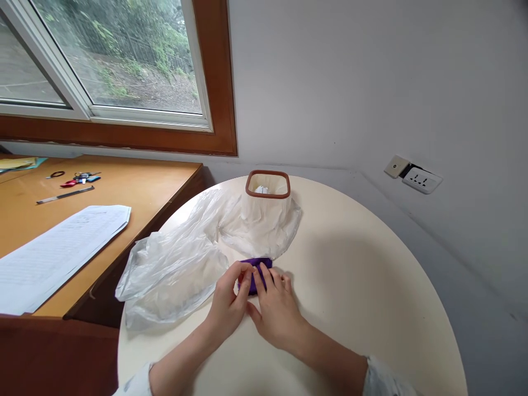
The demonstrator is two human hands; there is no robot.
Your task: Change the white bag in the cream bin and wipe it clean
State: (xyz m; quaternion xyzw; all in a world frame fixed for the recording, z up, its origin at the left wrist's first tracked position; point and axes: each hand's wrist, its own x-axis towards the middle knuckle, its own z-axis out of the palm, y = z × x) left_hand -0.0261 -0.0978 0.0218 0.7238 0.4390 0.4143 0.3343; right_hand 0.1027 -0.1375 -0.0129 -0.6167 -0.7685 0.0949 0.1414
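A small folded purple piece (264, 262), cloth or plastic, lies on the round cream table (363, 297) under my fingers. My left hand (230, 297) pinches its left edge between thumb and fingertips. Across its right part rests my right hand (277, 312), fingers stretched out and lying flat, thumb apart. Much of the purple piece is hidden by both hands. Just beyond it stands a small cream bin (266, 209) with a brown rim, holding something white and crumpled (262, 190). A clear plastic bag (177, 275) spreads from the bin to the left of my hands.
To the left is a wooden desk (165, 179) with papers (70, 247), a pen (65, 195), and a bunch of keys (82, 177). A white wall with a power socket (421, 180) bounds the table behind and right. A window (124, 60) is at the upper left.
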